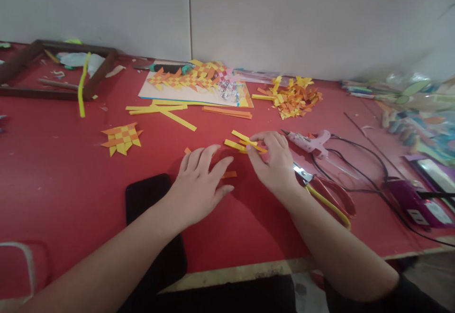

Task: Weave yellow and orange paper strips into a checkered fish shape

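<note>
1. Yellow paper strips (234, 145) lie in a small loose cluster at the middle of the red tabletop (88, 199), just to the left of my right hand (273, 161).
2. My right thumb and forefinger are drawn narrow and touch the right ends of that cluster; whether they grip it, I cannot tell.
3. My left hand (197, 178) is spread wide, palm down, with short orange strips (229, 174) showing beside and partly behind it.
4. Under my left forearm lies a black phone (144, 194); farther left and far of it sits a woven yellow-and-orange piece (122, 140).
5. Far of my hands are long yellow strips (179, 120) and, to their right, long orange strips (227, 112).
6. Farther right, a pile of folded paper bits (296, 99) sits beyond a pink glue gun (309, 144).
7. Scissors (303, 174) lie just right of my right wrist.
</note>
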Demonstrator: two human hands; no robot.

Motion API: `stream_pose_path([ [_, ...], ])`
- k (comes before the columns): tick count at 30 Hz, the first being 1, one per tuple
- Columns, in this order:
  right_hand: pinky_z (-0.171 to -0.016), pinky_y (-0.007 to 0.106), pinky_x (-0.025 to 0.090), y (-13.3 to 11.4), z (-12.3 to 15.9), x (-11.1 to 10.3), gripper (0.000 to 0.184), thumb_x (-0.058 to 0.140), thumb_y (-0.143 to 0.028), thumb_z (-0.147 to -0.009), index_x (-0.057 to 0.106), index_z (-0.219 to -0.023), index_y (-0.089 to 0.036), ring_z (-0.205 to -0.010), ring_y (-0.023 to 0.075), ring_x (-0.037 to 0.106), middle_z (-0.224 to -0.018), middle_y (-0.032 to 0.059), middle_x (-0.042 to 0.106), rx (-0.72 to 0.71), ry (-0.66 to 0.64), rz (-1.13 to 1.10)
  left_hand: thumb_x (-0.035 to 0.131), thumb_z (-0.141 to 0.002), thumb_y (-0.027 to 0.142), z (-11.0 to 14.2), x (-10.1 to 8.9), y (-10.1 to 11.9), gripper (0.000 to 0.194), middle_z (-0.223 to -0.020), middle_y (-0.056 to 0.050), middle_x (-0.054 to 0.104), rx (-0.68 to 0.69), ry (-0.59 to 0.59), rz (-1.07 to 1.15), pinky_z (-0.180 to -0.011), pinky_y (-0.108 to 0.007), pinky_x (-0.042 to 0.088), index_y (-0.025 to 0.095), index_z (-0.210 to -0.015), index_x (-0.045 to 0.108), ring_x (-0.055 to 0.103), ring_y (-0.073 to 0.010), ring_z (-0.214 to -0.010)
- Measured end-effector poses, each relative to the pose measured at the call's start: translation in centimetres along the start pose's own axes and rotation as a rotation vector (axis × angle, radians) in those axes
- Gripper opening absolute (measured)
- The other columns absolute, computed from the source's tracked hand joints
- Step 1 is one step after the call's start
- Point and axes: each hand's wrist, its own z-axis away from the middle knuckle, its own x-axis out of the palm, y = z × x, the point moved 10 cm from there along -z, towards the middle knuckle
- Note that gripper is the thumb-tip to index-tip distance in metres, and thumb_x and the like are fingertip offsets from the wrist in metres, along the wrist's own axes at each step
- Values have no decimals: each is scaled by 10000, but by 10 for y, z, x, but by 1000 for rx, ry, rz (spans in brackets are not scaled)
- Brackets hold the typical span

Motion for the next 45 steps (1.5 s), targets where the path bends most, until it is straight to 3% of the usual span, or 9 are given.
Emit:
stream_pose_path([
  [5,-997,525,417,10,4,22,308,560,-162,-788,611,-1091,-189,-1103,329,568,-1131,138,682,-4,-131,85,507,-983,245,-5,-4,-15,346,-1452,-141,454,-58,57,-89,-1034,-615,389,322,-1286,654,456,-380,-1274],
  [13,-875,430,499,3,8,28,231,519,-117,-843,660,-1000,-211,-962,261,645,-992,85,732,-20,-211,12,502,-915,108,-5,-19,-40,376,-1331,-217,573,-198,178,-160,-983,-619,411,142,-1242,685,482,-438,-1213],
  [18,-806,343,529,-9,13,25,209,538,-119,-861,671,-994,-210,-893,210,685,-967,63,740,-62,-303,-78,499,-884,78,-7,-25,-33,369,-1328,-214,581,-144,221,-92,-1024,-624,375,96,-1213,666,471,-422,-1229],
  [22,-757,290,545,-15,16,25,207,532,-116,-870,685,-974,-208,-836,175,708,-930,44,757,-94,-358,-162,532,-907,129,-13,-25,-12,334,-1276,-121,635,19,179,31,-1054,-475,418,144,-1228,623,531,-290,-1187],
  [28,-819,310,562,-14,20,23,223,516,-131,-901,687,-1011,-223,-895,175,715,-976,45,760,-95,-355,-217,604,-923,170,-15,-12,-2,138,-968,-77,711,109,70,147,-828,-426,514,146,-1053,642,617,-266,-909],
  [33,-793,336,578,-10,21,19,232,626,-241,-879,651,-1109,-220,-881,189,701,-1041,74,729,-55,-358,-223,567,-944,139,-15,-13,-13,109,-935,-76,723,42,88,229,-798,-428,509,163,-1018,644,650,-270,-885],
  [36,-726,312,575,-6,22,19,258,655,-264,-861,642,-1112,-209,-835,176,681,-1009,77,707,-1,-369,-267,588,-928,135,-14,-19,-20,110,-969,-59,730,-23,124,305,-762,-371,517,179,-1018,634,679,-243,-884],
  [41,-778,318,572,4,23,17,173,606,-217,-884,658,-1049,-234,-844,163,685,-939,43,709,119,-313,-442,612,-916,190,-11,-28,-30,124,-984,-25,733,-136,213,441,-738,-269,527,209,-1038,622,703,-176,-901],
  [45,-822,310,579,11,22,11,181,634,-222,-872,644,-1052,-241,-878,151,694,-927,27,709,219,-219,-638,646,-884,292,-8,-26,-50,165,-955,-23,705,-321,281,763,-699,-249,533,226,-1033,620,693,-164,-871],
])
